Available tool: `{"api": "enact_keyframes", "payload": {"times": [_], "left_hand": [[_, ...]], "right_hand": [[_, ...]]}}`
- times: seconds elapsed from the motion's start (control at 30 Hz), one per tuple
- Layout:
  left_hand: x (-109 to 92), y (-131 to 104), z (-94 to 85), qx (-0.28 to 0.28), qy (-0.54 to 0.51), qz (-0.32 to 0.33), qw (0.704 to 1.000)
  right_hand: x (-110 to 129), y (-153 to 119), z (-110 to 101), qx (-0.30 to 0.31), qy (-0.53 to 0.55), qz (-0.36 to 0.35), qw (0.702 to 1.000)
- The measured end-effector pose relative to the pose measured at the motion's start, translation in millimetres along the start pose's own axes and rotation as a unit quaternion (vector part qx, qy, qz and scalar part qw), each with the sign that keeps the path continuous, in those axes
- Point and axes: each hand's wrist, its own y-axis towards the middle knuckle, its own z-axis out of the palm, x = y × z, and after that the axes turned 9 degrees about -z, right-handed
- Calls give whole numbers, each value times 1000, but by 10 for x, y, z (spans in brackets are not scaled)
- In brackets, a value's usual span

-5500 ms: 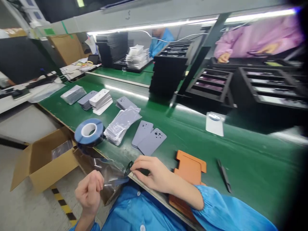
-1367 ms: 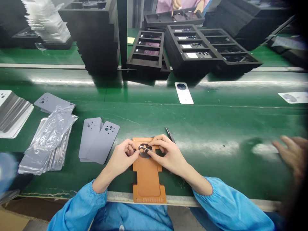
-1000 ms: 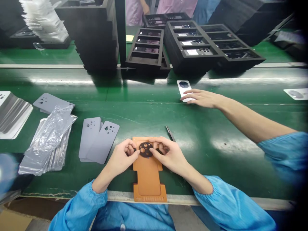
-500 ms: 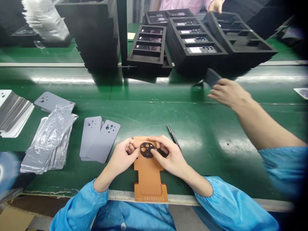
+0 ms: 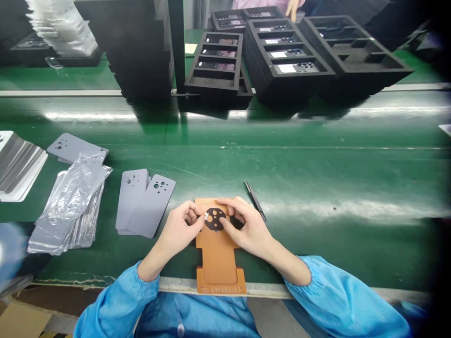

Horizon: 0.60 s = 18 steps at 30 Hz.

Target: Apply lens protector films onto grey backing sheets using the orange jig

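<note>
An orange fixture plate (image 5: 219, 260) lies at the table's front edge. In its upper part sits a round black perforated disc (image 5: 214, 225), shaped like a phone camera cover. My left hand (image 5: 182, 226) is closed in a pinch at the disc's left edge. A tiny pale bit shows by its fingertips, too small to name. My right hand (image 5: 249, 227) rests its thumb on the disc's right side, its index finger reaching along the fixture's top edge and the other fingers curled. Black tweezers (image 5: 255, 202) lie just beyond my right hand.
Left of me lie grey phone back panels (image 5: 151, 206), a plastic-wrapped stack (image 5: 68, 206) and white-edged panels (image 5: 23, 166). Black foam trays (image 5: 289, 87) with phone parts stand at the back, beside a tall dark stack (image 5: 141, 51). A co-worker's hand (image 5: 293, 8) shows behind.
A co-worker's arm on the right, holding a dark flat piece, has left the view. The hand behind the trays has shifted left. At my left fingertips a pale bit now shows.
</note>
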Motion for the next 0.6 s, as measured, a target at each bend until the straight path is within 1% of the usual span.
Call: {"api": "enact_keyframes", "payload": {"times": [0.2, 0.3, 0.5, 0.6], "left_hand": [[-21, -9, 20, -16, 21, -2, 1000], [-23, -18, 30, -27, 33, -3, 999], [-20, -29, 33, -29, 29, 3, 999], [-17, -30, 27, -29, 23, 4, 999]], "right_hand": [[5, 3, 9, 6, -21, 0, 1000], [-15, 14, -47, 14, -22, 12, 1000], [-65, 28, -281, 58, 7, 67, 996], [-73, 45, -283, 44, 25, 111, 993]]}}
